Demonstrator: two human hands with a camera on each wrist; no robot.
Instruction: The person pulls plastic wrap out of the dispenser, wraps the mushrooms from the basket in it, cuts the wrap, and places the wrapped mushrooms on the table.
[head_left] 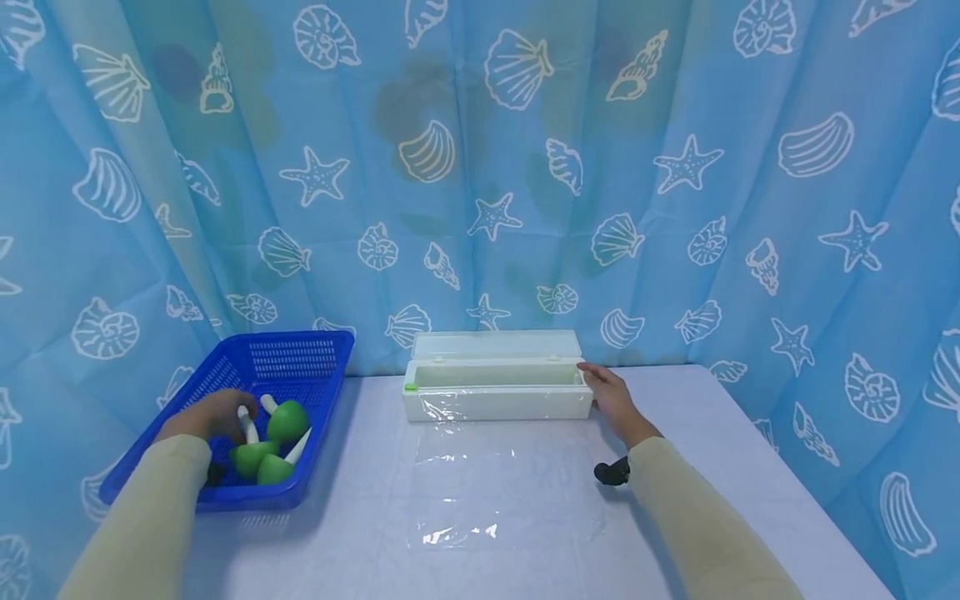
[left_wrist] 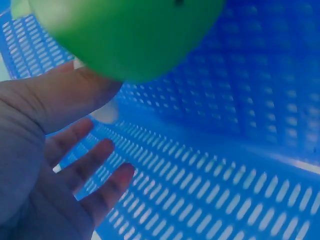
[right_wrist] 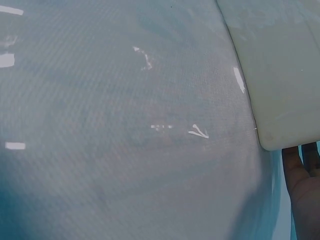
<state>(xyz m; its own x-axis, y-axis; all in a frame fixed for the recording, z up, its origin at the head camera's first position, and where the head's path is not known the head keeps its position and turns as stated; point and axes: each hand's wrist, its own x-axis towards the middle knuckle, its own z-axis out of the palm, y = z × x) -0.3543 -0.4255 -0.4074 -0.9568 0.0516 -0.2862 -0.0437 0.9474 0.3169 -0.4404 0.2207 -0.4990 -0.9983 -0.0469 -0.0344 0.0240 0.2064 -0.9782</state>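
My left hand (head_left: 225,414) reaches into the blue basket. Its thumb and forefinger appear to pinch the white handle of a green rounded-head tool (left_wrist: 135,40), while the other fingers are spread. Two similar tools lie beside it, one with a round green head (head_left: 288,422) and one near the basket's front wall (head_left: 274,470). At the right end of a white cling film dispenser (head_left: 495,406), my right hand (head_left: 611,402) rests with extended fingers against the box; in the right wrist view its fingertips are hidden behind the corner. The dispenser's lid (head_left: 495,344) stands raised.
Clear plastic film (head_left: 480,492) stretches from the dispenser toward me over the white table (head_left: 360,533). A green clip (head_left: 410,387) sits at the box's left front corner. The blue basket (head_left: 341,358) has perforated walls. A blue shell-patterned curtain (head_left: 525,275) hangs behind.
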